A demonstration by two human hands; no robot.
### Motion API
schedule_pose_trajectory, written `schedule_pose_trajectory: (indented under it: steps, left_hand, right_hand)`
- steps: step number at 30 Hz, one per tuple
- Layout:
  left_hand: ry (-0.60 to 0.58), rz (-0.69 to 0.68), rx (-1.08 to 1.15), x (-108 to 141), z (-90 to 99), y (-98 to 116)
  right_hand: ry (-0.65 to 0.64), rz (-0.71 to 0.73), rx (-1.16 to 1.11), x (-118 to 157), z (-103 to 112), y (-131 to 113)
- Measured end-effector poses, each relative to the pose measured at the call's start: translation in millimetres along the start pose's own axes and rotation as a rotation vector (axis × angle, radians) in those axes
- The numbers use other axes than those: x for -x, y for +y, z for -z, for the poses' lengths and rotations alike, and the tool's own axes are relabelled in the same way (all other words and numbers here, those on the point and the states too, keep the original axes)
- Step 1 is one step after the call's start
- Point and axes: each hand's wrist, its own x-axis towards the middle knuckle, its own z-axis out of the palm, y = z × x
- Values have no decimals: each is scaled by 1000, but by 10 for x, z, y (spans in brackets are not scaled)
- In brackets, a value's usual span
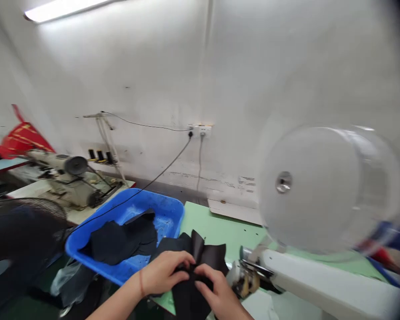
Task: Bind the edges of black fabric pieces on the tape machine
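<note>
Both hands meet over pieces of black fabric (190, 300) at the front of a green tabletop (216, 222). My left hand (168, 270) comes in from the left, its thumb and fingers closed on the cloth's edge. From the right, my right hand (215, 289) pinches the same fabric, fingertips almost touching the left ones. Several flaps of the cloth stick up beyond my fingers. Just right of my right hand is the head of a white sewing machine (250, 278); its needle area is hard to make out.
Left of my hands, a blue plastic tub (171, 204) holds black fabric pieces (120, 240). A large clear-and-white round reel (316, 191) stands above the machine arm. Farther left are another sewing machine (70, 178), thread spools (101, 155) and a dark fan (23, 249). A cable crosses the tub.
</note>
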Motion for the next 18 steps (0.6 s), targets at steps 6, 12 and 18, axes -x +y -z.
schedule_pose_trajectory:
  steps: [6, 12, 18]
  left_hand:
    - [-102, 221, -247, 81, -29, -832]
    - [-152, 366, -740, -496, -247, -1567]
    - [-44, 527, -711, -758, -626, -1692]
  right_hand:
    - [135, -8, 205, -48, -91, 19]
    - [131, 1, 362, 65, -259, 333]
    - [56, -93, 377, 668, -358, 888]
